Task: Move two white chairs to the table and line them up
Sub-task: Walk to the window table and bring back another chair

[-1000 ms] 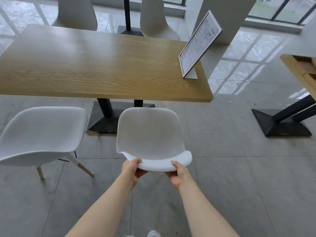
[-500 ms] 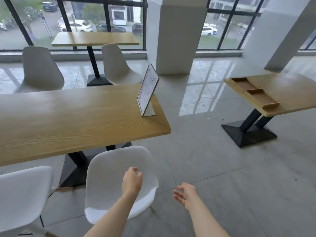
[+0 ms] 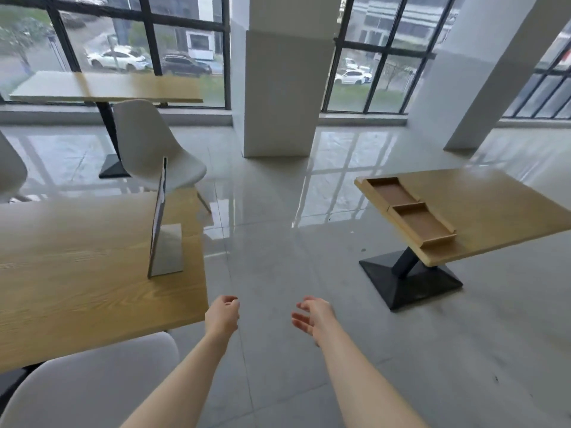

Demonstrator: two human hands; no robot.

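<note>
A white chair [image 3: 89, 381] stands at the lower left, its front tucked under the near edge of the wooden table [image 3: 77, 273]. The other white chair on this side is out of view. My left hand [image 3: 222, 315] hovers over the floor just right of the table's corner, fingers loosely curled, holding nothing. My right hand [image 3: 312, 316] is beside it, fingers spread and empty. Neither hand touches the chair.
A menu stand [image 3: 163, 230] sits on the table's right end. Another white chair [image 3: 154, 149] stands beyond the table, with a second one's edge [image 3: 9, 168] at far left. A second table [image 3: 482, 211] with wooden trays stands right, a pillar [image 3: 278, 88] ahead.
Both hands let go of the chair's backrest and lifted away. The view swung up and to the right, so the chairs slid toward the lower left.
</note>
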